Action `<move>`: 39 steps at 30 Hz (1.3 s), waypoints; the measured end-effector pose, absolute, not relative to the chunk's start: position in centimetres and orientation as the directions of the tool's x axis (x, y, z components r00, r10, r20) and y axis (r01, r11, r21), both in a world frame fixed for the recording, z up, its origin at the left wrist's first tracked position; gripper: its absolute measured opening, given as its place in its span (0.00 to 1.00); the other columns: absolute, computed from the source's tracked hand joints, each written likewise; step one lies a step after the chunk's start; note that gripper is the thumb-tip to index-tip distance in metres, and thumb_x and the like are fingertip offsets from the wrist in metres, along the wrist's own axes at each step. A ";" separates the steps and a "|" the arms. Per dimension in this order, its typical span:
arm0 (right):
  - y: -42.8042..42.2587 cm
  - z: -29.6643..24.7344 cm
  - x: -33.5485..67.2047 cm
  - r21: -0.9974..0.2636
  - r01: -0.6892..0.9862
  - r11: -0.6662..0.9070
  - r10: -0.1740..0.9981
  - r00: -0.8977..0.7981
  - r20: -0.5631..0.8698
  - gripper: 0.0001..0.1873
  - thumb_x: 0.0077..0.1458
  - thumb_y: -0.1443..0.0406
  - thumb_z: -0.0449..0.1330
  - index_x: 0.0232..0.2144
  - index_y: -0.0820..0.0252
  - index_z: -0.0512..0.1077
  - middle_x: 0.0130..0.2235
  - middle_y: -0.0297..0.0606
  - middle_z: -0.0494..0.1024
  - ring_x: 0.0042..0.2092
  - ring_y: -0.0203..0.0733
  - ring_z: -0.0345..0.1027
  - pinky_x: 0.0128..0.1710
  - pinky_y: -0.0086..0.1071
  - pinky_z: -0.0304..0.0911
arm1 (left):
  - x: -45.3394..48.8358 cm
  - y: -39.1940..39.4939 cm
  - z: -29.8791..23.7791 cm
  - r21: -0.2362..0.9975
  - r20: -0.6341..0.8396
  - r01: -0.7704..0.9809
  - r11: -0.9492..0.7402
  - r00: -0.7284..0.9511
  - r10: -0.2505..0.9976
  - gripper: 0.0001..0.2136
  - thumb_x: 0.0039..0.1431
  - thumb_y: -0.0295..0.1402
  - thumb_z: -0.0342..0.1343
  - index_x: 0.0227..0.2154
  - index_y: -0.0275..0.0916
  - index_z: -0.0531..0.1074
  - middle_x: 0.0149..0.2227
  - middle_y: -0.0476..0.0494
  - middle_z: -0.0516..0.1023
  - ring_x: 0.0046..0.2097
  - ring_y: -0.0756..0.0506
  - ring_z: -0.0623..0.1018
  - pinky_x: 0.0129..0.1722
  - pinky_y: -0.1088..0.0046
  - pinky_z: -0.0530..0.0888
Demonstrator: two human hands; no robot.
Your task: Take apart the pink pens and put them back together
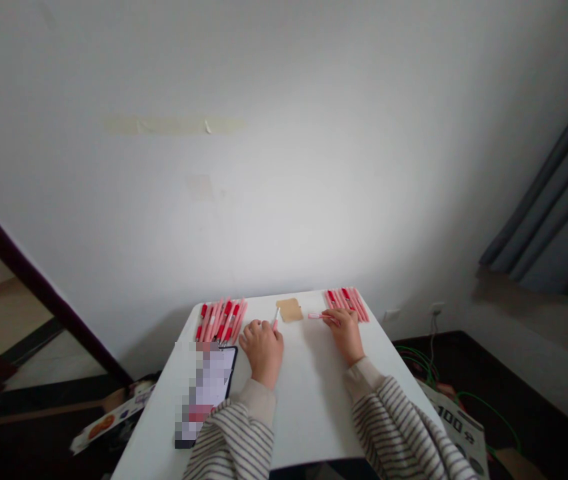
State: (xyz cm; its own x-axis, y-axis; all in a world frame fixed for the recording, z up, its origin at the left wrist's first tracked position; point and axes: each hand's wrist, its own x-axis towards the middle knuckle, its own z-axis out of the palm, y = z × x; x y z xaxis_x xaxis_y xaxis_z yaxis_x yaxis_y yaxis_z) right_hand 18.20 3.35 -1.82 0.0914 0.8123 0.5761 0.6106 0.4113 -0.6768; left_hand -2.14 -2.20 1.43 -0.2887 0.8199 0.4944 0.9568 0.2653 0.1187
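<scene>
On the white table, my left hand [263, 350] is closed around a slim pink pen [276, 320], whose whitish end points up and away from me. Across from it, my right hand [345, 331] pinches a short pink-and-white pen piece [316, 316] lying nearly level and pointing left. I cannot tell whether this piece is a cap or part of the barrel. The two held pieces are apart. A tan patch [291, 310] lies between the hands. Beyond my right hand is a row of pink and red pens [359, 305].
Another row of pink and red pens [221, 320] lies at the table's far left. A phone [214, 380], partly blurred out, lies by my left forearm. The table [309, 413] stands against a wall [284, 220]. Green cables [489, 403] and a printed bag [457, 423] are on the floor at right.
</scene>
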 end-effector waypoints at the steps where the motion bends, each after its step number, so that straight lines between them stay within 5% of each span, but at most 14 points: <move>1: 3.3 -1.8 18.2 -0.675 0.612 0.412 0.811 0.092 0.577 0.14 0.58 0.56 0.55 0.35 0.55 0.79 0.39 0.40 0.79 0.45 0.49 0.61 0.48 0.41 0.53 | -2.1 -2.2 1.5 0.121 0.490 0.956 0.268 -0.292 0.821 0.12 0.56 0.34 0.48 0.36 0.36 0.73 0.43 0.38 0.70 0.48 0.38 0.66 0.46 0.59 0.60; 12: 3.3 -1.6 18.2 -0.661 0.626 0.413 0.808 0.083 0.583 0.14 0.58 0.56 0.56 0.34 0.55 0.79 0.39 0.41 0.79 0.45 0.49 0.63 0.48 0.41 0.54 | -2.0 -2.4 2.0 0.143 0.471 0.955 0.259 -0.295 0.831 0.12 0.55 0.35 0.48 0.36 0.36 0.73 0.43 0.38 0.71 0.47 0.38 0.67 0.46 0.59 0.60; 25: 3.0 -1.4 17.9 -0.603 0.641 0.475 0.780 0.011 0.626 0.13 0.59 0.57 0.55 0.34 0.54 0.79 0.37 0.42 0.79 0.44 0.50 0.63 0.47 0.44 0.56 | -1.2 -1.9 1.8 0.405 0.435 0.913 -0.049 -0.146 0.889 0.09 0.54 0.37 0.57 0.38 0.49 0.77 0.49 0.44 0.69 0.55 0.41 0.62 0.57 0.56 0.55; 39: 2.5 -0.9 17.6 -0.568 0.642 0.514 0.779 -0.071 0.624 0.08 0.57 0.62 0.59 0.35 0.54 0.79 0.36 0.40 0.79 0.43 0.48 0.63 0.47 0.42 0.58 | -0.8 -2.0 0.8 0.371 0.387 0.926 -0.064 -0.091 0.917 0.09 0.51 0.38 0.60 0.37 0.54 0.77 0.50 0.47 0.70 0.57 0.37 0.60 0.57 0.40 0.51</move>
